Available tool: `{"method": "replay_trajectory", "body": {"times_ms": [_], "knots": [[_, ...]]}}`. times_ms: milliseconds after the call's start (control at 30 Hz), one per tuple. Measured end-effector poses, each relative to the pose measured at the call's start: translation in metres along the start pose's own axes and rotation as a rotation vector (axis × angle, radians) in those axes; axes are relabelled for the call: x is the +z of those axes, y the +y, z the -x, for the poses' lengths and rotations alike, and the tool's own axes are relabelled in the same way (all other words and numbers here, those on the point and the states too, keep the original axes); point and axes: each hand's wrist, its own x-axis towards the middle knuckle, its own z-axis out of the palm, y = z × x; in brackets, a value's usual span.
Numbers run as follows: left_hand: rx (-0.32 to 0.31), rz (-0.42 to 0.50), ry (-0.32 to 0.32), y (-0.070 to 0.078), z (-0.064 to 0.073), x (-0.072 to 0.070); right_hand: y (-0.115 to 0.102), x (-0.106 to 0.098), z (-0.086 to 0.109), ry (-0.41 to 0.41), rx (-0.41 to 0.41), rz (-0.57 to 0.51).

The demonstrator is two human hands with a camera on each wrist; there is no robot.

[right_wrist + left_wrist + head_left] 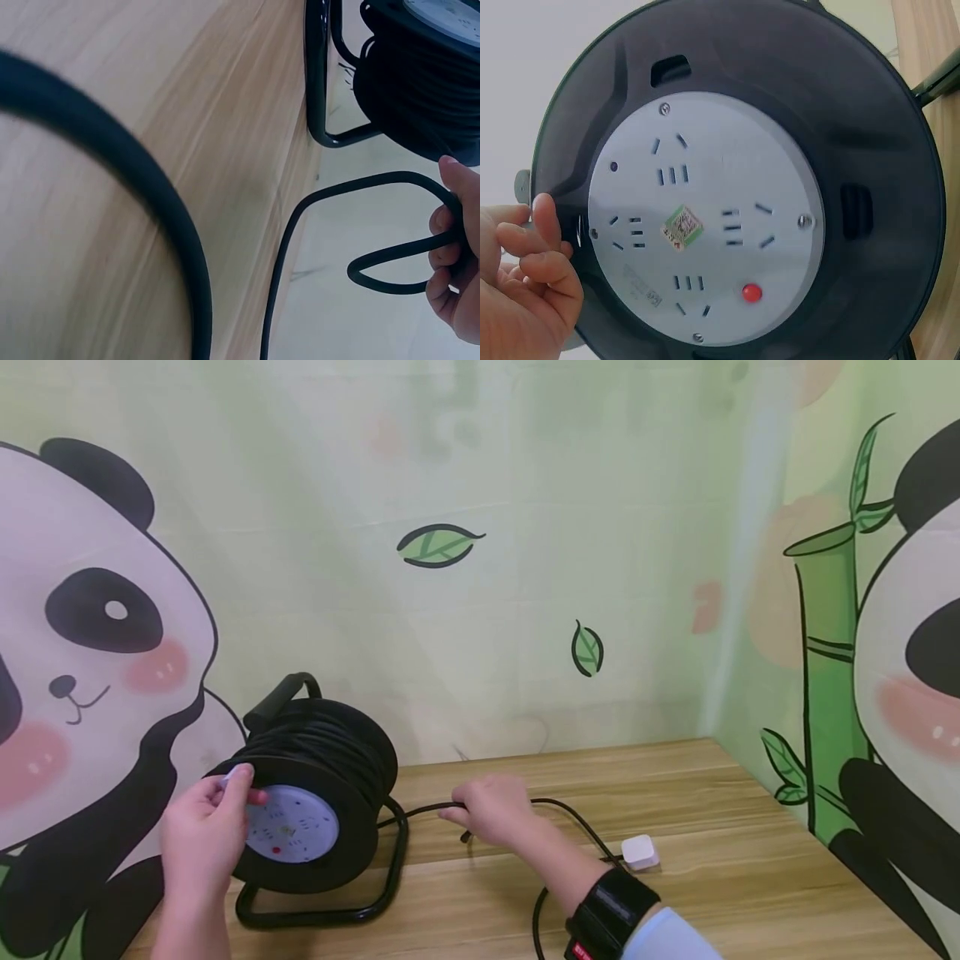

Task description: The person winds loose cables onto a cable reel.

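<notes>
Finding a black cable reel (307,806) at the left of the wood-grain table (727,868), standing upright on its tubular frame (322,917), with its carry handle (274,702) on top;
Pinching narrowly with the left hand (201,831) at the left edge of the reel's flange; being unable to tell whether taking the rim or a small pale part beside the thumb;
Showing, on the round pale socket panel (711,201), several sets of slots, a green-edged sticker (682,228) and a red button (752,293);
Holding the black cord (390,178) in the curled fingers of the right hand (495,810), just right of the reel, forming a loop beside that grip;
Running from the windings to the right hand, then curving over the table near a white plug-like block (640,852);
Wearing a black band (611,910) on the right wrist, next to a light blue sleeve (671,937)
</notes>
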Motion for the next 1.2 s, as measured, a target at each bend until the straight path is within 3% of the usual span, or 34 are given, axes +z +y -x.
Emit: {"method": "replay_trajectory", "body": {"times_ms": [400,567,733,1067,1200], "knots": [[0.055,0.001,-0.074,0.006,0.005,0.010,-0.012,0.010,-0.008,-0.035,-0.027,0.044],[0.054,0.009,-0.092,0.008,0.006,0.010,-0.014,0.008,-0.007,-0.052,-0.055,0.126],[0.045,0.015,-0.092,0.008,0.006,0.008,-0.016,0.003,-0.005,-0.147,-0.049,0.184],[-0.003,0.010,-0.088,0.003,0.003,0.006,-0.017,-0.007,0.000,-0.379,0.132,0.102],[-0.013,0.008,-0.089,0.000,0.000,0.004,-0.014,-0.010,-0.001,-0.448,0.162,0.079]]}}
